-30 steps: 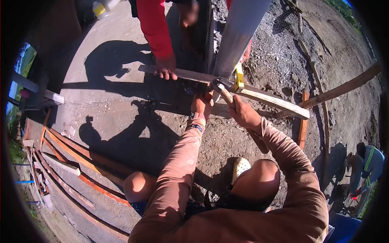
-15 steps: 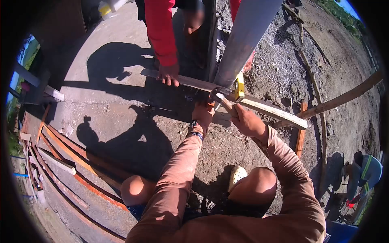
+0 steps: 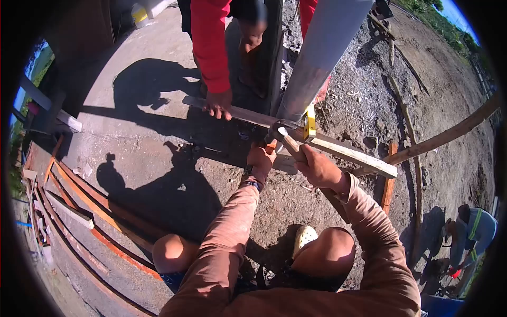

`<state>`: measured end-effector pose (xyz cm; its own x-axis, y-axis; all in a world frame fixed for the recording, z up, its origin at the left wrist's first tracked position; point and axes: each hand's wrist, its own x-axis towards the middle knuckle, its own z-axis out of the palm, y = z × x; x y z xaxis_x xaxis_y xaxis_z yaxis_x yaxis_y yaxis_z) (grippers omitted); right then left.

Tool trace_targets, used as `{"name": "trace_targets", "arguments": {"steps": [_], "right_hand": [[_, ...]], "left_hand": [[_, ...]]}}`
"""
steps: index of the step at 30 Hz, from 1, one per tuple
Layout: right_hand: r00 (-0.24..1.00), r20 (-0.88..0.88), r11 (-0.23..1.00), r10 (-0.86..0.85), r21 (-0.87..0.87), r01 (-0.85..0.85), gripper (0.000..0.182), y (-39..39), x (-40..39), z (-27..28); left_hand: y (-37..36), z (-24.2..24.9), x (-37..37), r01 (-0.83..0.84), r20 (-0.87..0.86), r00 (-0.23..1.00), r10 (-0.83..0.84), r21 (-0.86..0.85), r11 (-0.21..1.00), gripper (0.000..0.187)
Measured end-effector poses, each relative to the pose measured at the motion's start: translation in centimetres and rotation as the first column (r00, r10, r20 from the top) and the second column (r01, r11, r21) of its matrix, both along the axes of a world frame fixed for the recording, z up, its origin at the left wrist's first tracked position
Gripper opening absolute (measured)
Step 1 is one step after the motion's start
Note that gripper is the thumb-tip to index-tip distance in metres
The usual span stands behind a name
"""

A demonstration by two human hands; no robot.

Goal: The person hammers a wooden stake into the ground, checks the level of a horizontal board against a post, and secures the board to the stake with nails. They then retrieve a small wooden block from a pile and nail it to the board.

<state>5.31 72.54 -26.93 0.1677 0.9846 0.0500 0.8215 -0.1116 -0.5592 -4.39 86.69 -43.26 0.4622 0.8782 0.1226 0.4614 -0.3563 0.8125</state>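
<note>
My right hand (image 3: pixel 318 168) is wrapped round the wooden handle of a claw hammer (image 3: pixel 290 142). The hammer's head is beside the long wooden plank (image 3: pixel 354 154), near the foot of a grey round post (image 3: pixel 328 53); contact cannot be made out. Just below the head, my left hand (image 3: pixel 261 157) is closed round a reddish-brown piece of wood (image 3: pixel 271 146), mostly hidden by the fingers. A yellow spirit level (image 3: pixel 309 124) stands against the post, above the plank. Another person's hand (image 3: pixel 218 104), in a red sleeve, rests on the plank's left part.
Several long timber strips (image 3: pixel 113 211) lie on the ground at left. A crooked pole (image 3: pixel 449 132) and a reddish board (image 3: pixel 389 185) lie at right, near gravel (image 3: pixel 359 79). Another person (image 3: pixel 472 232) crouches at the lower right. A yellow-and-white container (image 3: pixel 139 15) stands far back.
The hammer and my right hand have shifted slightly left and down, and my left hand a little down. The view has moved slightly. The red-sleeved person's hand stays on the plank.
</note>
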Motion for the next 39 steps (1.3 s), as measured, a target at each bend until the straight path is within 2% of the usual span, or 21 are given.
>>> {"name": "trace_targets", "arguments": {"steps": [1, 4, 7, 9, 11, 13, 15, 17, 19, 21, 23, 25, 26, 27, 28, 29, 31, 33, 34, 36, 39], "right_hand": [[0.996, -0.066, 0.986, 0.055, 0.160, -0.044, 0.046, -1.5, -1.9, 1.0], [0.977, -0.207, 0.970, -0.046, 0.224, 0.093, 0.034, -2.8, -3.5, 13.3], [0.893, -0.442, 0.601, 0.085, 0.737, 0.308, 0.032, -3.1, -4.9, 17.0], [0.912, -0.407, 0.685, 0.048, 0.678, 0.267, 0.035, -3.1, -3.3, 11.7], [0.968, 0.200, 0.909, -0.152, 0.413, 0.058, 0.045, -2.5, -2.9, 0.3], [0.992, -0.053, 0.987, -0.111, -0.123, 0.104, 0.040, -2.4, -2.2, -4.6], [0.990, 0.094, 0.970, 0.109, 0.209, -0.127, 0.040, -1.5, -1.3, -0.5], [0.997, -0.065, 0.997, -0.052, -0.064, 0.048, 0.039, -2.7, -2.8, 7.9], [0.979, -0.144, 0.971, -0.146, 0.170, 0.170, 0.033, -4.1, -3.8, 13.4], [0.928, -0.373, 0.748, -0.023, 0.609, 0.264, 0.033, -4.6, -4.3, 14.8], [0.866, -0.488, 0.536, 0.109, 0.762, 0.363, 0.039, -3.9, -5.0, 13.7], [0.959, -0.011, 0.722, -0.282, 0.656, 0.220, 0.035, -3.3, -2.1, 4.4], [0.975, 0.132, 0.928, -0.179, 0.351, 0.123, 0.039, -2.1, -3.0, -0.2], [0.971, -0.143, 0.965, -0.191, -0.209, 0.159, 0.045, -2.3, -1.7, -5.5], [0.985, -0.137, 0.989, -0.108, -0.116, 0.092, 0.044, -2.8, -2.1, -4.8], [0.998, -0.054, 1.000, 0.024, 0.003, -0.024, 0.044, -1.5, -0.1, -2.7], [0.987, -0.128, 0.995, -0.100, -0.028, 0.097, 0.034, -2.2, -1.9, 2.4], [0.984, -0.132, 0.978, -0.120, 0.152, 0.140, 0.025, -3.2, -3.1, 9.1], [0.954, -0.244, 0.928, -0.174, 0.283, 0.242, 0.025, -3.7, -3.9, 11.4], [0.933, -0.348, 0.651, -0.089, 0.688, 0.319, 0.036, -4.1, -4.4, 13.5], [0.944, -0.316, 0.852, -0.099, 0.462, 0.244, 0.033, -3.6, -3.1, 5.7]], "left_hand": [[-2.0, 0.3, -2.4, -0.077, -0.192, 0.979, 0.072, -0.016, 0.997, 0.047], [-2.1, -0.9, -1.9, -0.081, 0.064, 0.994, 0.092, -0.163, 0.983, 0.025], [-2.6, 1.0, -2.1, -0.162, -0.087, 0.985, 0.151, -0.147, 0.976, 0.026], [-2.0, 1.6, -2.6, -0.098, -0.291, 0.956, 0.045, -0.170, 0.981, 0.031], [-2.1, 2.4, -2.7, -0.078, -0.160, 0.987, 0.031, -0.297, 0.952, 0.040], [-1.8, 2.4, -3.4, 0.164, -0.171, 0.969, -0.178, -0.096, 0.982, 0.050], [-2.6, 0.4, -2.2, -0.118, -0.128, 0.982, 0.139, 0.161, 0.980, 0.047], [-0.8, -4.6, -1.3, -0.031, -0.165, 0.986, -0.007, -0.229, 0.973, 0.046], [-2.4, -0.2, -2.4, -0.096, -0.090, 0.992, 0.089, -0.072, 0.993, 0.041], [-2.0, 0.0, -1.8, -0.111, -0.076, 0.993, 0.091, -0.331, 0.937, 0.036], [-2.8, -0.1, -2.4, -0.098, 0.008, 0.995, 0.101, -0.189, 0.977, 0.036], [-2.2, 0.8, -2.3, -0.134, -0.208, 0.972, 0.113, -0.089, 0.987, 0.036], [-2.6, 2.0, -2.6, -0.162, -0.211, 0.967, 0.145, -0.066, 0.985, 0.037], [-1.4, -3.1, -1.9, 0.239, 0.480, 0.875, 0.061, -0.540, 0.807, 0.040], [-1.8, -4.7, -3.4, 0.151, 0.151, 0.979, -0.140, -0.062, 0.987, 0.037], [-0.1, -5.1, -1.7, 0.141, -0.174, 0.983, -0.064, 0.482, 0.865, 0.034], [-2.2, 2.0, -2.9, -0.083, -0.242, 0.969, 0.050, -0.131, 0.988, 0.031], [-2.0, -0.7, -2.7, -0.085, -0.086, 0.993, 0.085, 0.014, 0.996, 0.031], [-2.0, -0.3, -2.4, -0.129, -0.176, 0.981, 0.085, -0.261, 0.957, 0.029], [-1.7, -1.0, -2.3, -0.123, -0.135, 0.986, 0.101, -0.161, 0.979, 0.032], [-2.3, 0.2, -2.7, -0.128, -0.170, 0.977, 0.128, 0.012, 0.992, 0.033]]}}
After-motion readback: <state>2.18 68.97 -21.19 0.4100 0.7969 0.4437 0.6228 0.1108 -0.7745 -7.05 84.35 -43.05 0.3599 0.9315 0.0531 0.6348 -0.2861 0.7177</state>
